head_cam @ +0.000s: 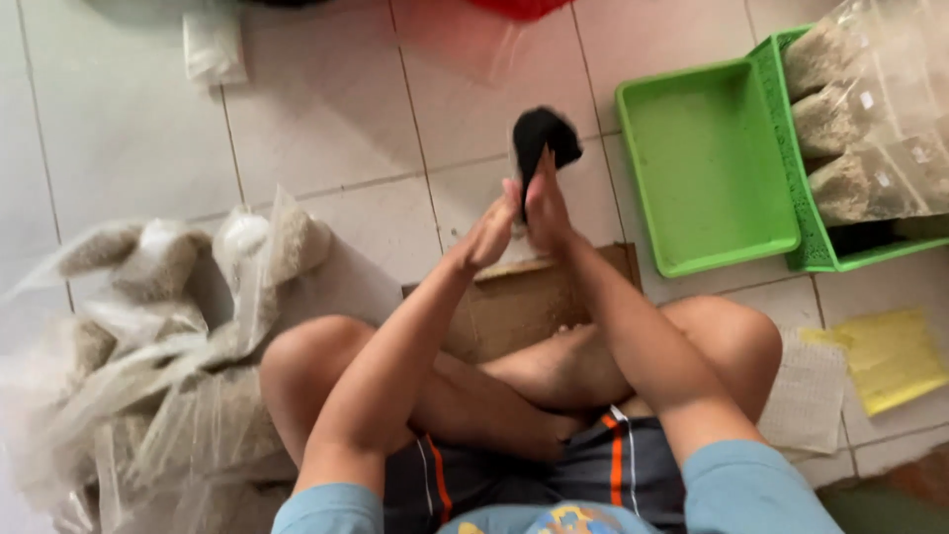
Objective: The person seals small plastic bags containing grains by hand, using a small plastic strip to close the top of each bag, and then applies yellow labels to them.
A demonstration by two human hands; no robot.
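I sit cross-legged on a tiled floor. Both my hands are raised in front of me and pressed together around a small clear packet [545, 137] with dark contents that sticks up above my fingers. My left hand [491, 229] holds its lower left side. My right hand [545, 210] grips it from the right, fingers pointing up. A brown cardboard piece [514, 307] lies on the floor just beyond my legs, under the hands.
An empty light green tray [704, 164] lies to the right. Behind it a green basket [813, 247] holds clear bags of pale grain [860, 109]. A heap of clear plastic bags with grain [148, 336] fills the left. A yellow cloth [890, 358] lies at right.
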